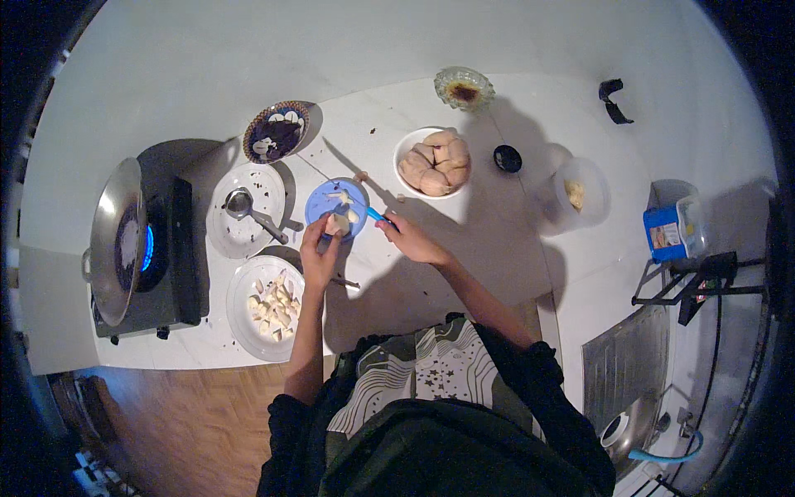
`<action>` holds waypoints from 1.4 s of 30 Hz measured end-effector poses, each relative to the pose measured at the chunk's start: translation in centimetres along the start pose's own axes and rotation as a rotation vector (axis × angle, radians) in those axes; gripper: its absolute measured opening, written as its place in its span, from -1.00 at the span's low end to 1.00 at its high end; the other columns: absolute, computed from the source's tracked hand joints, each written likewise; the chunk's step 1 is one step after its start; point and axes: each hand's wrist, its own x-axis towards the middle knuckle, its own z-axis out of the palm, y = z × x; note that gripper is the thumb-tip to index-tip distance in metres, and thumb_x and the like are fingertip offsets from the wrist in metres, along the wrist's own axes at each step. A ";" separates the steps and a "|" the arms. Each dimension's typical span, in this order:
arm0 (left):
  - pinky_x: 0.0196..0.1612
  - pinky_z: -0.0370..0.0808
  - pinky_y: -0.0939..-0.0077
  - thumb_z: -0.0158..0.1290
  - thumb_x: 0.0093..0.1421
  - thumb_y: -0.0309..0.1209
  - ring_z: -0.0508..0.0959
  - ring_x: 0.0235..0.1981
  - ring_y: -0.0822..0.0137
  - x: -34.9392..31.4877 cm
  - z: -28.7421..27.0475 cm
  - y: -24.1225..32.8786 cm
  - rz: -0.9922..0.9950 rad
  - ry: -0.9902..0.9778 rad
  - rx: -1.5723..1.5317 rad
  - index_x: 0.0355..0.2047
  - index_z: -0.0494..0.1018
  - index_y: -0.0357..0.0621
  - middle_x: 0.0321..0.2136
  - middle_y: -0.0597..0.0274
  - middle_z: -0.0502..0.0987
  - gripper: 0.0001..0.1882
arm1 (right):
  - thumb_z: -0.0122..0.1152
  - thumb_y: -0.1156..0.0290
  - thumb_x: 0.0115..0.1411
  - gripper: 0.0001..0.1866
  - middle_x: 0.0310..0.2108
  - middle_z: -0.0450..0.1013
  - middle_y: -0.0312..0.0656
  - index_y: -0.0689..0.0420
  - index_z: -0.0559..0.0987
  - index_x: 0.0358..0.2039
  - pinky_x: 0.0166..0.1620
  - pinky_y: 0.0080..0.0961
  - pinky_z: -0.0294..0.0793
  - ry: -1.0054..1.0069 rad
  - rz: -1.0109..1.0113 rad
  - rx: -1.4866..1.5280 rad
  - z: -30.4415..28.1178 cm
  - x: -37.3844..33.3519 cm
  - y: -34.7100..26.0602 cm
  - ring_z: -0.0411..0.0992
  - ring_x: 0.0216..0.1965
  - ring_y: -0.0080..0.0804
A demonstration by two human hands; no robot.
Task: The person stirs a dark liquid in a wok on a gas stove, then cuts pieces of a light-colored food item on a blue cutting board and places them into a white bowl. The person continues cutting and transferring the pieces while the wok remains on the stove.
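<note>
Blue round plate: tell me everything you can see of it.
The blue round plate looks like smooth plastic and lies flat on the white counter. Pale scraps rest on it. The left grip, holding a pale piece, covers part of its lower side; whether it touches the plate is unclear. A blue handle in the right grip ends by its right edge.

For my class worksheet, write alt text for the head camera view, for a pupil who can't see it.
A person's left hand holds a pale piece of food over a blue plate while their right hand grips a blue-handled tool, perhaps a knife. To the left are a larger plate of pale chunks and a wok over a blue flame.
</note>
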 end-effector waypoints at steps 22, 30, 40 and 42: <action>-0.23 0.42 0.48 0.17 -0.07 -0.49 0.52 -0.33 0.22 0.1 -0.2 2.2 -0.044 0.124 0.066 -0.33 0.51 -0.30 -0.38 0.09 0.51 -0.75 | -0.03 0.40 0.12 -0.42 -0.77 0.29 -0.19 -0.18 0.13 0.17 -0.72 -0.38 0.37 0.179 -0.360 -0.792 0.1 -5.9 -2.9 0.35 -0.78 -0.32; -0.25 0.42 0.48 0.15 -0.05 -0.47 0.53 -0.35 0.19 0.3 -0.4 2.9 -0.020 0.121 0.117 -0.34 0.50 -0.31 -0.37 0.06 0.50 -0.77 | -0.02 0.48 0.05 -0.36 -0.74 0.29 -0.20 -0.15 0.13 0.18 -0.69 -0.37 0.40 0.133 -0.385 -0.913 0.0 -5.4 -3.4 0.31 -0.80 -0.34; -0.25 0.42 0.48 0.15 -0.04 -0.44 0.53 -0.33 0.17 0.4 -0.4 2.5 -0.060 0.096 0.176 -0.34 0.49 -0.33 -0.35 0.07 0.51 -0.75 | -0.15 0.25 0.21 -0.73 -0.71 0.38 -0.09 0.19 0.36 -0.23 -0.59 -0.23 0.45 -0.018 -0.043 -0.835 0.5 -3.5 -5.7 0.44 -0.65 -0.14; -0.25 0.42 0.48 0.15 -0.04 -0.44 0.53 -0.33 0.17 0.4 -0.3 2.4 -0.056 0.094 0.165 -0.34 0.49 -0.33 -0.35 0.07 0.50 -0.75 | -0.17 0.23 0.22 -0.72 -0.66 0.41 -0.02 0.20 0.35 -0.29 -0.55 -0.18 0.45 -0.055 -0.015 -0.797 0.3 -2.9 -6.3 0.46 -0.58 -0.06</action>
